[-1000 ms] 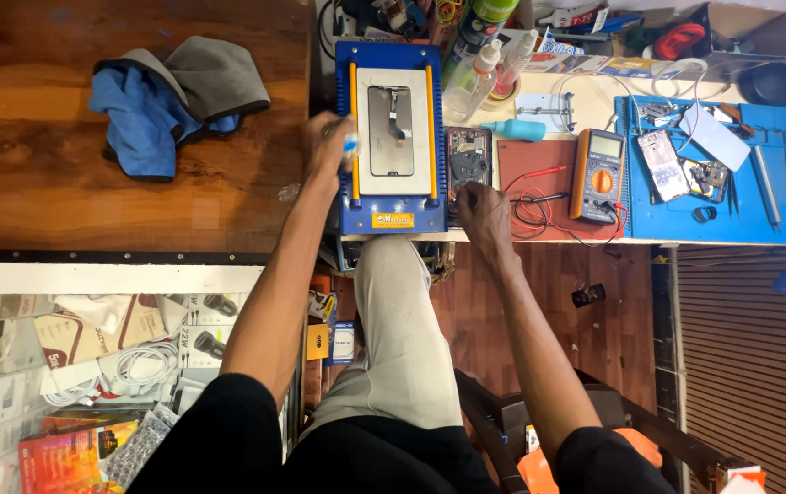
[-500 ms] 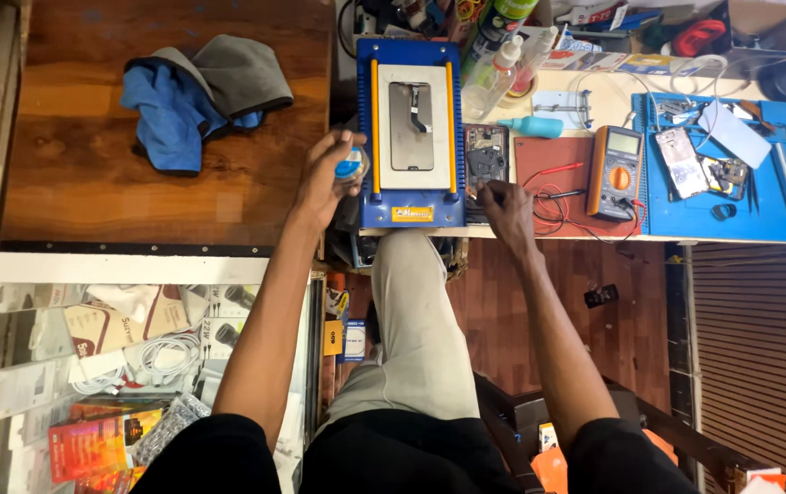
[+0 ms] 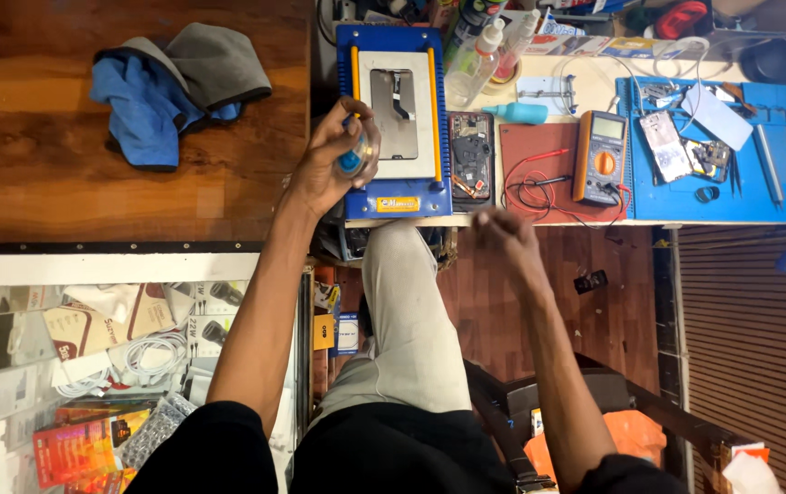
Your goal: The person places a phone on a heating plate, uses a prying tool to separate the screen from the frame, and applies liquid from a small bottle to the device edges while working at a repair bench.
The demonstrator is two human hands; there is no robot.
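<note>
Your left hand (image 3: 329, 160) grips a small clear bottle with a blue cap (image 3: 353, 157), held just at the left edge of the blue heating plate (image 3: 396, 110), where a phone screen panel (image 3: 394, 112) lies flat and untouched. Your right hand (image 3: 506, 240) is blurred below the bench edge; I cannot tell whether it holds anything. Judged from this, the panel work is barely started, and the opened phone (image 3: 471, 169) beside the plate awaits attention.

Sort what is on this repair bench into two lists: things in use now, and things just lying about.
In use: left hand gripping a small blue-capped bottle; blue heating plate beside it.
Lying about: multimeter, opened phone, blue and grey cloths, blue work mat.
</note>
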